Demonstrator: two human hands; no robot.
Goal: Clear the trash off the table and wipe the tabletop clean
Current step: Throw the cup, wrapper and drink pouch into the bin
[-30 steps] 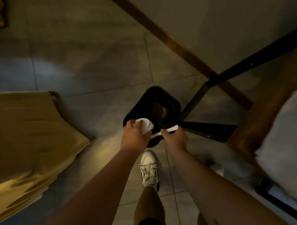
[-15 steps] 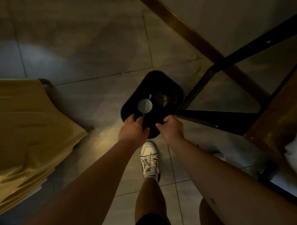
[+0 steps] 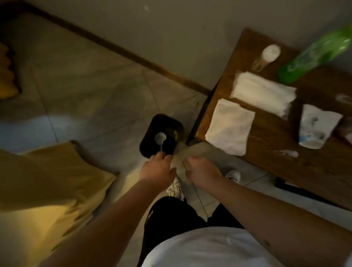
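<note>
A black trash bin point(image 3: 150, 146) stands on the tiled floor beside the corner of the wooden table point(image 3: 269, 168). Inside it lie a white paper cup point(image 3: 160, 137) and a thin white stick point(image 3: 161, 145). My left hand point(image 3: 158, 169) hovers just in front of the bin, empty, with loosely spread fingers. My right hand point(image 3: 203, 172) is beside it, blurred and holding nothing. On the table lie a white cloth point(image 3: 229, 129), a crumpled white wrapper point(image 3: 317, 126), a pinkish wrapper point(image 3: 350, 133) and small white scraps point(image 3: 288, 153).
The table also holds a stack of white napkins point(image 3: 262, 94), a green bottle point(image 3: 317, 52) and a toothpick jar point(image 3: 267, 55). A yellow-covered seat point(image 3: 39, 188) stands close on the left. The wall and baseboard point(image 3: 114, 45) run behind.
Both hands let go of the cup and stick, which dropped into the bin. I have straightened up, so the view pulled back and the tabletop came into sight.
</note>
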